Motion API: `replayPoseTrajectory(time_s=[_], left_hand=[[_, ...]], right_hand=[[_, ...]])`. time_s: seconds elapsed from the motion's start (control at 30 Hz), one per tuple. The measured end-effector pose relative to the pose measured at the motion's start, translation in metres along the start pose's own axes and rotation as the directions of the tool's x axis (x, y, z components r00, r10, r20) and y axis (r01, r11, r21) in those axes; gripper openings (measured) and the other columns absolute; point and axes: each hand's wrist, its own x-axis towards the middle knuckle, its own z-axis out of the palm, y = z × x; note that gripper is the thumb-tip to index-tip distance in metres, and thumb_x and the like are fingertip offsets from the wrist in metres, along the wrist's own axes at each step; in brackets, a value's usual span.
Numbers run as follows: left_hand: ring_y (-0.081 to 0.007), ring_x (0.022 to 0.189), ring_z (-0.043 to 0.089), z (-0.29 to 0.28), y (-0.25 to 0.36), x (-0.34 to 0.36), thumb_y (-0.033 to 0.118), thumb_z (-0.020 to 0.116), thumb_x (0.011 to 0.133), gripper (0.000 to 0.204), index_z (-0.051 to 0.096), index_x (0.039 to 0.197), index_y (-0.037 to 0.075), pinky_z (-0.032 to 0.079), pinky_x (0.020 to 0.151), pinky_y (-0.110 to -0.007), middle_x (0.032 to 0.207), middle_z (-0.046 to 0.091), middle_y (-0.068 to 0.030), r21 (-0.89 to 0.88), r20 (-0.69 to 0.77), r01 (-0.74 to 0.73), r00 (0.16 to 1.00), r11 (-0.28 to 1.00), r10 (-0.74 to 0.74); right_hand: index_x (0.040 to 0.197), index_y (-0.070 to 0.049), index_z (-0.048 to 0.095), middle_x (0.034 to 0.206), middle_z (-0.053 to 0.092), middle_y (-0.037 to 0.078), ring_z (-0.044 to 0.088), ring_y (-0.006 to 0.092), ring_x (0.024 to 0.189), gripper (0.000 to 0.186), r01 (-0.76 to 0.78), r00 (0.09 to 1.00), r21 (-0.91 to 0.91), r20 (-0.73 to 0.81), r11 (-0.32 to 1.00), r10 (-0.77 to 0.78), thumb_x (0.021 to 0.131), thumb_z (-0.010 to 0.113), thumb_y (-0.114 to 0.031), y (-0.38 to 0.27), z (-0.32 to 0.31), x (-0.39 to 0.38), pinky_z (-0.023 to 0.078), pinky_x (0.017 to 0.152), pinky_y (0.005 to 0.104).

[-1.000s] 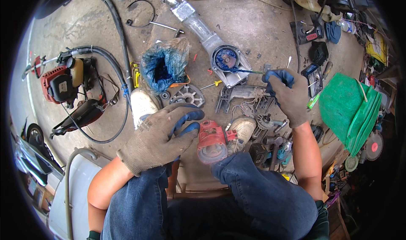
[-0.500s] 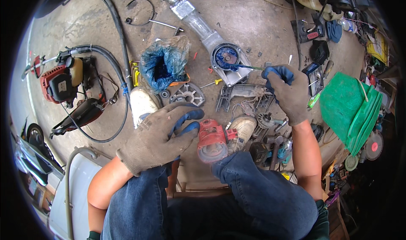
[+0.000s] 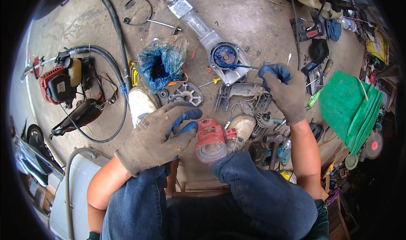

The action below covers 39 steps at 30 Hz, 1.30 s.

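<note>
My right hand [image 3: 284, 90], in a grey-brown glove with blue on the fingers, is closed around a thin rod [image 3: 249, 66]. Blue grease coats the rod's far end, which reaches into the round gear housing [image 3: 224, 57] of a metal power-tool body [image 3: 192, 22] lying on the floor. Blue grease is smeared around the gear inside. Over my left knee, my gloved left hand [image 3: 158, 134] hovers with fingers bent and apart, holding nothing. Just right of its fingertips is a red motor housing [image 3: 210, 140]. A clear plastic bag [image 3: 163, 64] of blue grease stands left of the gear housing.
Around my shoes lie a grey vented cover [image 3: 186, 94], a handle shell [image 3: 241, 94] and several tool parts. A red engine [image 3: 59, 81] with a black hose is at left. A green folded sheet [image 3: 349, 109] and clutter line the right side.
My right hand has shifted slightly left with the rod, whose greased end stays in the gear housing. The left hand keeps almost the same pose.
</note>
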Motion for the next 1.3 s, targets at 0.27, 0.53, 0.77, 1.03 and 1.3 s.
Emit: replayPoseTrajectory(time_s=[0.27, 0.53, 0.77, 1.03, 1.3], left_hand=[[-0.0344, 0.104, 0.071, -0.002, 0.002, -0.001, 0.021, 0.068, 0.092, 0.040, 0.065, 0.127, 0.002, 0.057, 0.089, -0.042, 0.122, 0.067, -0.0210, 0.009, 0.012, 0.014, 1.000, 1.000, -0.014], [-0.0339, 0.104, 0.071, -0.004, 0.005, -0.001, 0.021, 0.068, 0.092, 0.040, 0.065, 0.127, 0.001, 0.056, 0.090, -0.042, 0.122, 0.066, -0.0211, -0.031, 0.025, 0.064, 0.998, 0.997, -0.064], [-0.0367, 0.110, 0.069, -0.002, 0.000, -0.002, 0.021, 0.068, 0.092, 0.040, 0.064, 0.127, 0.002, 0.055, 0.094, -0.044, 0.123, 0.066, -0.0218, -0.005, -0.003, -0.015, 1.000, 1.000, 0.015], [-0.0369, 0.107, 0.069, -0.002, 0.001, -0.001, 0.021, 0.067, 0.092, 0.041, 0.064, 0.128, 0.002, 0.056, 0.091, -0.044, 0.122, 0.066, -0.0220, -0.032, 0.025, 0.046, 0.999, 0.998, -0.045], [-0.0370, 0.105, 0.070, -0.001, -0.004, -0.003, 0.020, 0.069, 0.091, 0.040, 0.064, 0.126, 0.001, 0.056, 0.089, -0.043, 0.120, 0.066, -0.0226, -0.067, 0.006, -0.006, 1.000, 0.998, 0.006]], right_hand=[[0.090, 0.005, 0.074, 0.068, 0.066, 0.001, 0.054, 0.0041, 0.065, 0.019, -0.037, 0.999, 0.049, -0.007, 0.998, 0.037, 0.090, 0.073, -0.014, 0.009, -0.016, -0.003, 0.045, 0.057, 0.0253], [0.089, 0.004, 0.074, 0.067, 0.066, -0.001, 0.054, 0.0038, 0.061, 0.018, -0.034, 0.998, 0.092, -0.059, 0.995, 0.039, 0.090, 0.074, -0.014, 0.011, -0.017, -0.004, 0.043, 0.055, 0.0250], [0.093, 0.002, 0.075, 0.067, 0.066, 0.000, 0.055, 0.0042, 0.061, 0.016, -0.044, 0.998, 0.016, -0.039, 0.999, 0.045, 0.090, 0.075, -0.014, 0.019, -0.019, -0.008, 0.046, 0.057, 0.0251], [0.095, 0.002, 0.074, 0.072, 0.067, 0.005, 0.057, 0.0068, 0.066, 0.016, 0.076, 0.995, -0.030, -0.061, 0.997, -0.077, 0.090, 0.074, -0.014, 0.019, -0.012, -0.006, 0.048, 0.061, 0.0270], [0.096, 0.001, 0.074, 0.083, 0.070, 0.014, 0.067, 0.0216, 0.072, 0.016, 0.312, 0.946, -0.213, -0.014, 0.926, -0.322, 0.086, 0.074, -0.011, 0.007, -0.023, -0.007, 0.052, 0.068, 0.0329]])
